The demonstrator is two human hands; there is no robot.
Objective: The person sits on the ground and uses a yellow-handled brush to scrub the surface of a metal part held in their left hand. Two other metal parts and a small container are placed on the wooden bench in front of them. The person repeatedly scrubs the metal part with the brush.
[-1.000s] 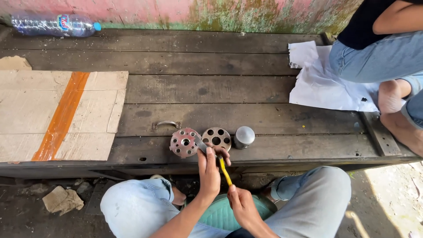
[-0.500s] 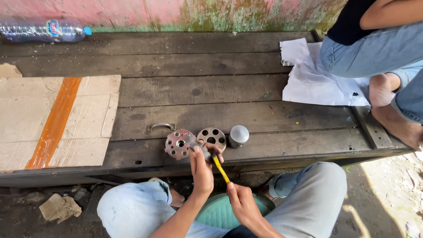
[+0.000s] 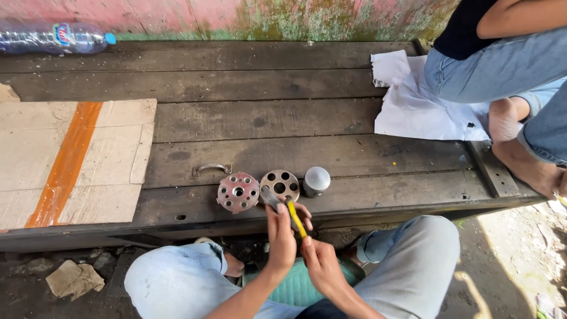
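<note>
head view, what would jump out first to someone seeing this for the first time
Low in the middle, the left hand and right hand meet around a yellow-handled tool at the near edge of the dark wooden platform. Just beyond them sit two round perforated metal discs and a small silver cylinder in a row. To the left lies flat cardboard with an orange stripe; at upper right another person's bare foot rests by a white sheet.

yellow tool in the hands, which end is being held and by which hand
Both hands hold the yellow-handled tool: the right hand grips the handle's lower end, the left hand its metal head end.
</note>
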